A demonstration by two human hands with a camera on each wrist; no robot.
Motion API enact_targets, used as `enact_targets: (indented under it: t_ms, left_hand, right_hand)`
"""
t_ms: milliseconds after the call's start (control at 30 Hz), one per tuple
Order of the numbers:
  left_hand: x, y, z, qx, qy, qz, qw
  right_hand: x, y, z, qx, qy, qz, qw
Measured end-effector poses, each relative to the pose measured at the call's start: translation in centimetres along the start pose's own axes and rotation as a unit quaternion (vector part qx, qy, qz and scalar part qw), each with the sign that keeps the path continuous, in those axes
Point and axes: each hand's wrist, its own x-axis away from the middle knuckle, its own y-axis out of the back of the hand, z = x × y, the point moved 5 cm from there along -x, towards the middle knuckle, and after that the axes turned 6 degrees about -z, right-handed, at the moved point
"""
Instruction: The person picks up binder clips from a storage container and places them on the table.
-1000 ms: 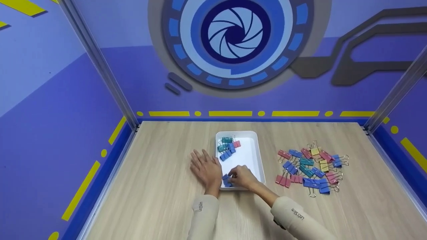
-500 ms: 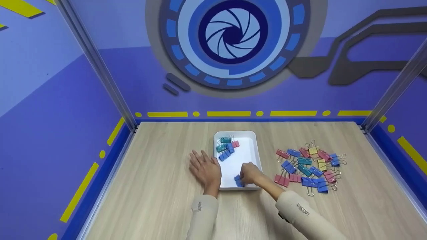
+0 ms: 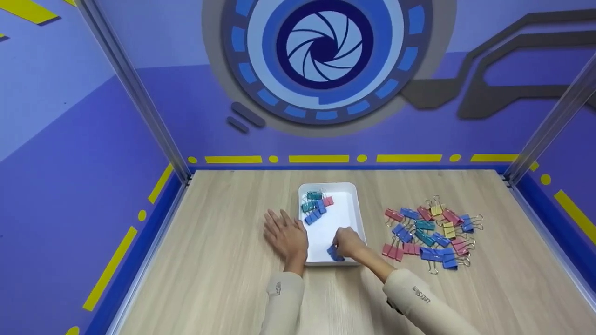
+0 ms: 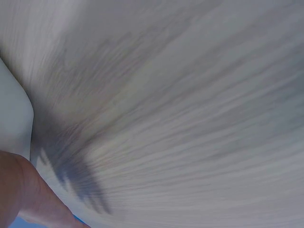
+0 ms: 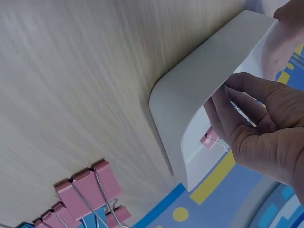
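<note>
A white tray lies on the table. Near its front end, my right hand pinches a blue binder clip, whose body is partly covered by the fingers. From the right wrist, this hand is seen reaching over the tray wall with thumb and fingers bent together. My left hand lies with fingers stretched out along the tray's left side, holding nothing. Green binder clips, a pink binder clip and blue binder clips are grouped in the tray's far left corner.
To the right of the tray, a loose pile of red, blue, green and yellow binder clips spreads over the wooden table. Printed wall panels border the table at the back and sides.
My right hand has shifted right along the tray's front end, and the blue binder clip has moved with it. The left hand has stayed beside the tray.
</note>
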Motion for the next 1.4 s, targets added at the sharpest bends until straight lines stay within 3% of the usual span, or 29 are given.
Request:
enact_targets:
  t_ms: [100,300,533,767,933,1067,1400]
  left_hand:
    - [0.0,0.1,0.0,0.006,0.001,-0.003,1.0]
    - [0.1,0.0,0.0,0.011,-0.007,-0.019,0.9997]
    - [0.4,-0.3,0.1,0.007,-0.008,-0.019,0.9998]
    - [0.3,-0.1,0.0,0.009,-0.002,-0.011,0.9999]
    - [0.1,0.0,0.2,0.001,0.001,-0.009,1.0]
    - [0.1,-0.1,0.4,0.009,0.004,-0.013,0.9999]
    - [0.0,-0.1,0.1,0.003,-0.001,-0.013,0.9999]
  right_hand:
    - [0.0,-0.4,-0.1,-0.007,0.011,-0.018,1.0]
    - [0.3,-0.5,0.1,-0.025,0.076,-0.028,0.996]
    - [0.1,1.8,-0.1,-0.012,0.095,-0.029,0.995]
    - [-1.6,7.7,-2.2,-0.055,0.032,-0.062,0.996]
    - [-1.9,10.0,-5.1,-0.032,-0.016,-0.083,0.996]
    - [-1.5,9.9,-7.6,-0.01,-0.031,-0.101,0.994]
    - [0.0,7.4,-13.1,-0.033,-0.096,-0.059,0.993]
